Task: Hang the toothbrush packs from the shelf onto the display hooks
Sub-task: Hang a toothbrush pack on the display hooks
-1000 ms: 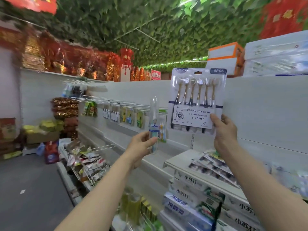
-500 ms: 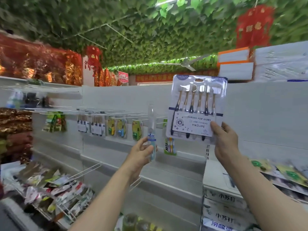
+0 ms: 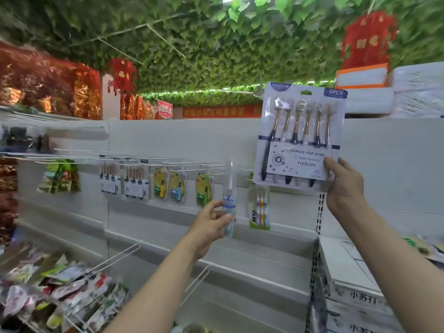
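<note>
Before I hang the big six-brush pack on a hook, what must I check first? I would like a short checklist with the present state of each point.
1. Right hand grips the six-brush pack at its lower corner: ok.
2. Hang hole uncovered: ok.
3. Hole level with the hook row: not ok, the pack is held higher.
4. Free hook near the pack: cannot tell.
5. Left hand holds the slim pack upright: ok.
</note>
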A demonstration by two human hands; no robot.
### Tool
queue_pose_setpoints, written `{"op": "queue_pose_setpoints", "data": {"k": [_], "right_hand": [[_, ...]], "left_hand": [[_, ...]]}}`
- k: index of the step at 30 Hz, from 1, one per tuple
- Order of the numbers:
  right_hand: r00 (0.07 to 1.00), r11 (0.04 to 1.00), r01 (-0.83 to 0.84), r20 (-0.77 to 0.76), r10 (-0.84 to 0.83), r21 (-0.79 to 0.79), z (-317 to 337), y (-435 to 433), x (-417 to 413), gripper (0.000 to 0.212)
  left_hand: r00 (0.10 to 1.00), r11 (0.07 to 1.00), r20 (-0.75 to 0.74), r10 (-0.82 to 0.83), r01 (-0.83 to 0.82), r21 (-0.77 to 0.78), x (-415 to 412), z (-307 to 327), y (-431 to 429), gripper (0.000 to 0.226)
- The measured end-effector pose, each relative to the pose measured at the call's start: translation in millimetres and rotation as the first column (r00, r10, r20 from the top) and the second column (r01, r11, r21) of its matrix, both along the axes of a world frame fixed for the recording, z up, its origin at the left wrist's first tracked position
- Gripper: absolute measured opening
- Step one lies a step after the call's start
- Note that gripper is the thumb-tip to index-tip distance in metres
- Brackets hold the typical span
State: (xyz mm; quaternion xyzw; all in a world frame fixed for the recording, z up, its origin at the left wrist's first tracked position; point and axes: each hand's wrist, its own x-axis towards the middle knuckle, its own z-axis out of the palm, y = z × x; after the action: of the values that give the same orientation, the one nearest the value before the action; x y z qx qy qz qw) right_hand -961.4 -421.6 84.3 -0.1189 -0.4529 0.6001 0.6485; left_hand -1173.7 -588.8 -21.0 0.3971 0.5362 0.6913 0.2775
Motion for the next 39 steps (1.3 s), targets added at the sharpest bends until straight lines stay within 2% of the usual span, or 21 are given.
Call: {"op": "queue_pose_setpoints", "data": {"k": [4, 8, 13, 21, 26, 30, 36, 39], "right_hand": [[0.998, 0.999, 0.050, -0.023, -0.051, -0.010, 3, -13, -13, 0.014], [0.993, 0.991, 0.120, 0.008, -0.120, 0.053, -5, -36, -26, 0.014], [0.972, 0.969, 0.234, 0.011, -0.236, 0.072, -20, -73, -50, 0.017], [0.934, 0.934, 0.357, 0.042, -0.356, -0.025, -65, -112, -79, 0.027], [0.910, 0.916, 0.402, 0.106, -0.400, 0.006, -94, -117, -83, 0.020], [0.921, 0.925, 0.379, 0.090, -0.380, 0.028, -102, -114, -81, 0.014], [0.935, 0.935, 0.353, 0.057, -0.351, -0.023, -106, -99, -82, 0.032], [0.937, 0.939, 0.345, 0.058, -0.343, -0.015, -107, -95, -87, 0.019]], "left_hand": [[0.997, 0.997, 0.002, -0.081, 0.081, -0.013, -30, -6, 6, 0.036], [0.984, 0.984, -0.005, -0.176, 0.176, -0.018, -61, -8, 7, 0.037], [0.958, 0.958, -0.037, -0.285, 0.284, -0.044, -100, -19, -6, 0.036], [0.923, 0.922, 0.018, -0.384, 0.384, -0.047, -142, -37, -9, 0.039], [0.916, 0.916, 0.053, -0.398, 0.400, -0.035, -152, -49, 3, 0.040], [0.914, 0.913, 0.069, -0.401, 0.404, -0.049, -154, -52, 12, 0.045], [0.916, 0.919, 0.118, -0.384, 0.392, -0.050, -164, -56, 27, 0.044], [0.918, 0.921, 0.127, -0.375, 0.385, -0.059, -167, -60, 33, 0.041]]}}
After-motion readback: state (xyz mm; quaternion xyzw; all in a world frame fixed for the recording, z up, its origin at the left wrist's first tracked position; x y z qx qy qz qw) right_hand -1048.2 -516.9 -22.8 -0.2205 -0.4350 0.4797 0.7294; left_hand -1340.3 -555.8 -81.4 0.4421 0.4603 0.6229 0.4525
